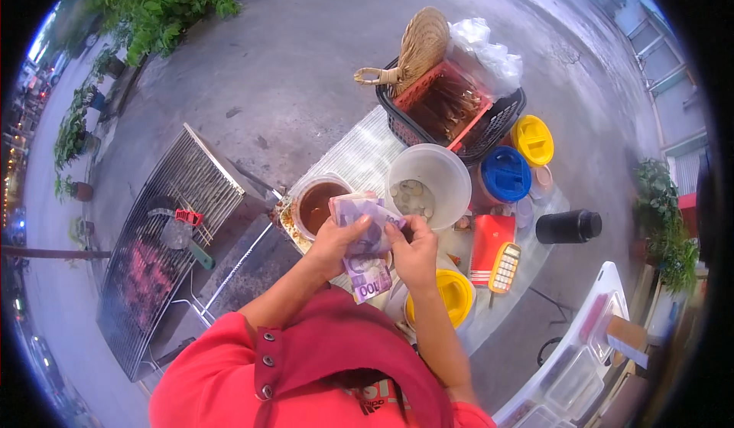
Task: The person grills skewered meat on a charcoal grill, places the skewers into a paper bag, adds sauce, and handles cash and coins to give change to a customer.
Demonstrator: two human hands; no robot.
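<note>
Purple banknotes (367,230) are fanned out in my left hand (335,247), whose thumb presses on top of them. My right hand (414,254) pinches the upper right corner of one note between thumb and fingers. Part of the bundle hangs below the hands, and some pinkish notes show at its top edge. Just beyond my right hand stands a translucent plastic tub (429,184) with coins (412,195) on its bottom. Left of the notes is a round container of brown sauce (321,204), partly hidden by the notes and my left hand.
A charcoal grill (215,184) with skewers and glowing coals stands left. The table holds a plastic basket (395,121) with a woven fan (424,41), a blue-lidded container (504,174), yellow-lidded containers (450,296), a red notebook (494,236), a calculator (504,267) and a black bottle (565,226).
</note>
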